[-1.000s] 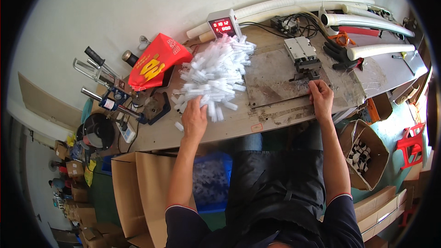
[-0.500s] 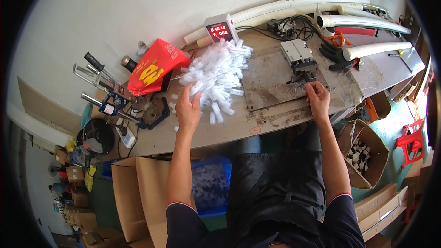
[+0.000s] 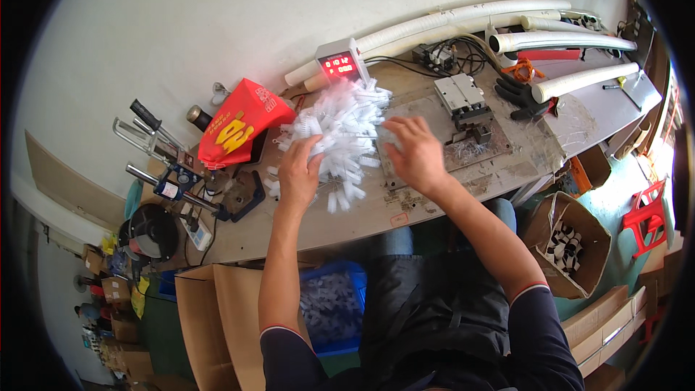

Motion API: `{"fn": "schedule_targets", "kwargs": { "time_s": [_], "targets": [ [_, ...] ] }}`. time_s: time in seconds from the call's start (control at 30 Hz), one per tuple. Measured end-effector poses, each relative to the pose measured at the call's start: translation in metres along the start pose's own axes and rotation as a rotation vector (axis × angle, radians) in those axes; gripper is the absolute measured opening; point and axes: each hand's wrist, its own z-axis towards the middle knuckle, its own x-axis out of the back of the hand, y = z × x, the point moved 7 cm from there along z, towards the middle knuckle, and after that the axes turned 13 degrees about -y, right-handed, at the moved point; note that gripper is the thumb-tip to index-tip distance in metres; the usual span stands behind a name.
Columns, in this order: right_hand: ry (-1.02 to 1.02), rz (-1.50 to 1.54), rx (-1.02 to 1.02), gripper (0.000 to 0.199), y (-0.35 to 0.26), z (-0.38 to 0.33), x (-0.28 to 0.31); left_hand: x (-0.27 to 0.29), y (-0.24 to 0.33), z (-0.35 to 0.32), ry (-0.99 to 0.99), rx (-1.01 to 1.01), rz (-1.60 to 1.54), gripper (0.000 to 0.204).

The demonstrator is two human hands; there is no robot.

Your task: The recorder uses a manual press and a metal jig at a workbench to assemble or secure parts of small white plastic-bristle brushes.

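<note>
A loose heap of white translucent tube-like pieces with ribbed or bristly sides (image 3: 340, 119) lies on the workbench (image 3: 340, 228). At the heap's near left edge is my left hand (image 3: 297, 177), thumb and fingers apart, with nothing plainly held between them. My right hand (image 3: 418, 156) hangs beside the heap's right edge, fingers pointing left toward the pieces. Motion smears those fingers, so whether they hold anything is unclear. Behind it to the right, a small metal clamping fixture (image 3: 463, 105) sits on a scuffed metal plate (image 3: 499, 146).
A counter box with red digits (image 3: 340, 61) stands behind the heap. To the left are a red bag (image 3: 239, 123) and a lever press (image 3: 177, 181). A black glove (image 3: 523, 94) and white hoses (image 3: 586, 81) lie right. Below stand a blue bin (image 3: 333, 304) and a carton of black-and-white pieces (image 3: 568, 246).
My right hand has left the fixture and swung left to the heap's right edge. My left hand stays by the heap, almost in place. The view has shifted slightly.
</note>
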Motion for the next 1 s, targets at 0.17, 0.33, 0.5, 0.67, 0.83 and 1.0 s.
{"fn": "schedule_targets", "kwargs": {
  "time_s": [0.17,0.33,0.5,0.67,0.83,1.0],
  "targets": [
    [-0.336,0.000,-0.061,0.012,0.009,0.012,-0.072,-0.008,-0.001,-0.007,-0.015,-0.054,-0.002,0.043],
    [-0.267,0.025,-0.149,0.016,0.025,-0.001,-0.065,0.005,-0.030,-0.021,0.009,0.043,-0.054,0.041],
    [-0.208,0.318,-0.463,0.015,0.070,-0.028,-0.044,0.009,-0.062,-0.026,0.151,0.173,-0.175,0.036],
    [-0.134,0.515,-0.534,0.014,0.087,-0.059,-0.034,-0.003,-0.133,-0.044,0.458,0.451,-0.741,0.029],
    [-0.034,0.591,-0.558,0.011,0.094,-0.080,-0.028,0.023,-0.128,-0.042,0.576,0.453,-0.475,0.030],
    [0.022,0.594,-0.466,0.012,0.088,-0.079,-0.027,0.042,-0.110,-0.035,0.567,0.394,-0.387,0.034]
  ]
}}
